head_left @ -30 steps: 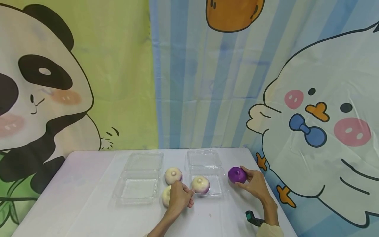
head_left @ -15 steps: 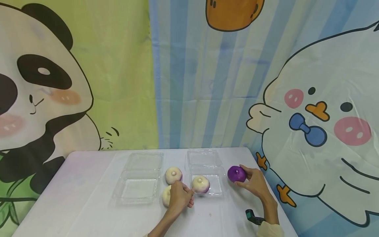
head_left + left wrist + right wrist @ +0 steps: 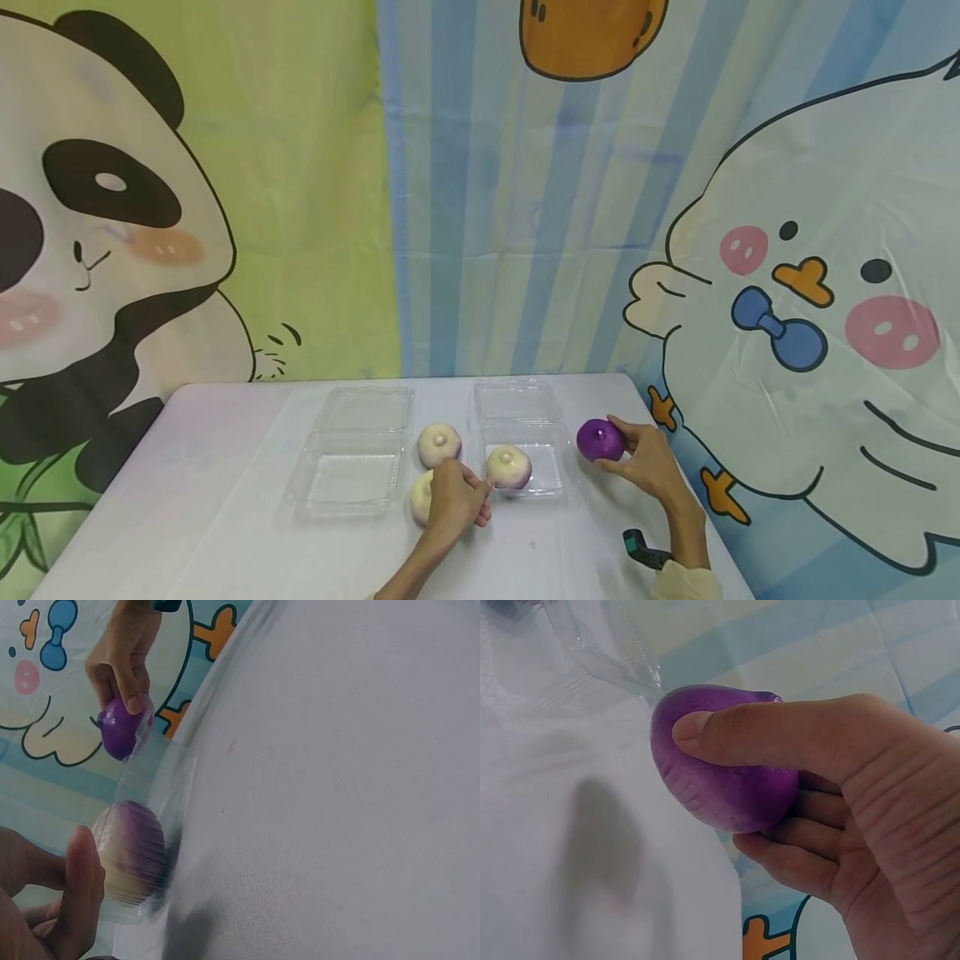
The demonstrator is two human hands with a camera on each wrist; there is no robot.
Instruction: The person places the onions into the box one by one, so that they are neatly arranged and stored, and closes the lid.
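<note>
In the head view my right hand (image 3: 648, 462) holds a glossy purple onion (image 3: 598, 440) just right of the right-hand clear plastic box. The right wrist view shows the thumb (image 3: 742, 735) on its side and the other fingers curled beneath. A cream-and-purple onion (image 3: 508, 467) sits in that open box (image 3: 551, 467). My left hand (image 3: 456, 500) pinches the box's near left edge between thumb and finger. From the left wrist the box wall (image 3: 161, 769) is seen close to these fingertips. Two more cream onions, one far (image 3: 439, 444) and one near (image 3: 420, 497), lie between the boxes; my left hand partly hides the near one.
A second clear plastic box (image 3: 352, 475) lies with its lid folded back on the left. Both boxes stand on a white-covered table (image 3: 225, 533). A cartoon-printed curtain (image 3: 510, 208) hangs directly behind the table. The right table edge passes close to my right arm.
My right hand and the purple onion have shifted very slightly up. My left hand, the boxes and the other onions have stayed in place.
</note>
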